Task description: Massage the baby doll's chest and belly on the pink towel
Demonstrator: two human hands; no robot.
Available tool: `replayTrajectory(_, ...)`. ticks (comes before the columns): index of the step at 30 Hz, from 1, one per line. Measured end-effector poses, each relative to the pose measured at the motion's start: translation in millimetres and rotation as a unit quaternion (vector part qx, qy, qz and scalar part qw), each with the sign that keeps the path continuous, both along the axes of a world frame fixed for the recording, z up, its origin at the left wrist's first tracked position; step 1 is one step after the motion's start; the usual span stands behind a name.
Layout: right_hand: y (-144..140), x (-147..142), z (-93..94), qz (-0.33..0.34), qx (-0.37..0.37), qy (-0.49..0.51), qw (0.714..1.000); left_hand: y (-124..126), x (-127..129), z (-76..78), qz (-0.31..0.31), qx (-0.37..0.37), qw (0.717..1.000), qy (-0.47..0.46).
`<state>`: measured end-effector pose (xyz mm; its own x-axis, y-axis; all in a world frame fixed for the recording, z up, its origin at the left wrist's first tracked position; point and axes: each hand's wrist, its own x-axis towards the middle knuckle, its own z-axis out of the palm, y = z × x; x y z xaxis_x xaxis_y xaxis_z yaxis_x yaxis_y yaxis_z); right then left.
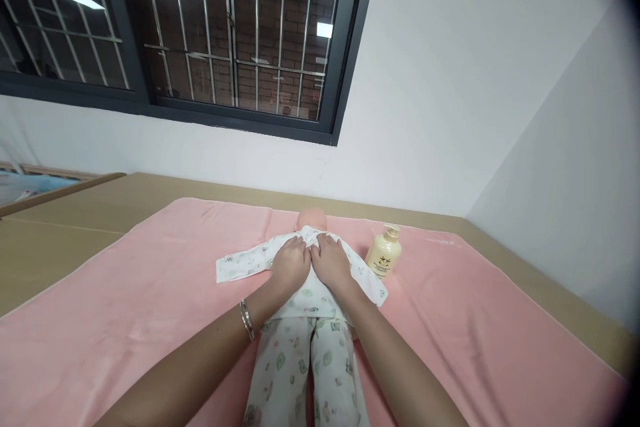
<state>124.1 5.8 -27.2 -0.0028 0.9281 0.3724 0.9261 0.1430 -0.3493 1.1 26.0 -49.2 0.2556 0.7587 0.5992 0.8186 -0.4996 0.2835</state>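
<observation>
A baby doll (313,217) lies on its back on a pink blanket, its head pointing away from me. It wears a white long-sleeved top (313,297) and patterned trousers (285,367), both with small green prints. My left hand (291,261) rests on the left side of the doll's chest, fingers laid over the cloth. Close beside it, my right hand (330,259) lies on the other side of the chest with its fingers stretched towards the collar. Both hands look open, palms down. The top's sleeves spread out to either side.
A pale yellow pump bottle (385,253) stands on the pink blanket (165,280), right of the doll. Under the blanket is a wooden tabletop (80,213). It meets a white wall with a dark-framed, barred window (235,113). Blue-white cloth (35,183) shows at the far left.
</observation>
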Motion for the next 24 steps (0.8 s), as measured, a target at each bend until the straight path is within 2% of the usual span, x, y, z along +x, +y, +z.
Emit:
replayTrajectory(5, -15.8, -11.6, 12.5, -0.041, 0.009, -0.04, 0.998, 13.9, -8.1, -4.6, -0.039, -0.042, 0.997, -0.051)
replayTrajectory(11, -24.6, -15.2, 18.4, -0.029, 0.002, -0.067, 0.997, 29.5, -10.8, -12.0, -0.072, -0.059, 0.992, -0.087)
replayTrajectory(15, -12.9, -7.4, 9.3, -0.011, 0.009, -0.036, 0.999, 28.7, -9.4, -13.5, -0.065, -0.058, 0.992, -0.09)
replayTrajectory(20, 7.4, 8.7, -7.5, 0.057, 0.011, 0.019, 0.998, 24.8, -7.7, -12.2, -0.063, -0.048, 0.994, -0.082)
replayTrajectory(24, 12.8, 11.7, -15.4, 0.065, 0.017, 0.042, 0.997, 24.2, -7.2, -11.4, -0.057, -0.044, 0.994, -0.079)
